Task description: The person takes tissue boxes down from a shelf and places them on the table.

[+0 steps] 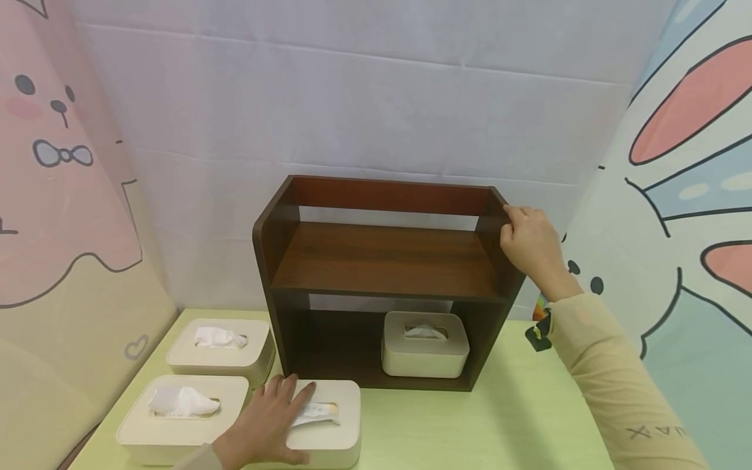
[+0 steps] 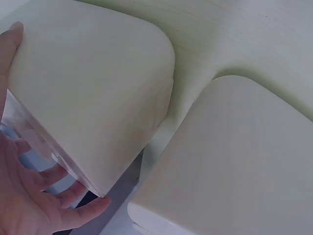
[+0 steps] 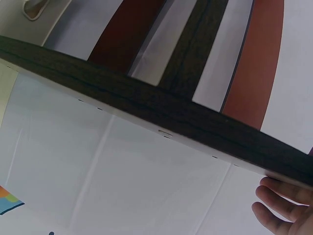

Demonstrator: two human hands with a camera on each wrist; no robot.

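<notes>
My left hand [image 1: 266,418] spreads over a cream tissue box [image 1: 348,431] at the table's front, fingers toward its far edge and thumb by its near edge. A small printed packet [image 1: 320,412] shows in its slot. In the left wrist view, thumb and fingers of the left hand [image 2: 36,186] straddle the box [image 2: 107,83]. My right hand [image 1: 531,238] holds the upper right side panel of a dark brown two-tier shelf [image 1: 382,258]. The right wrist view shows fingertips [image 3: 268,208] at the panel's [image 3: 142,110] outer face.
Another tissue box [image 1: 425,359] stands on the shelf's lower tier, at the right. Left of the shelf, one tissue box [image 1: 252,365] sits behind another [image 1: 158,450] on the pale green table [image 1: 423,431]. A white cloth [image 1: 376,111] hangs behind; cartoon-printed cloths flank both sides.
</notes>
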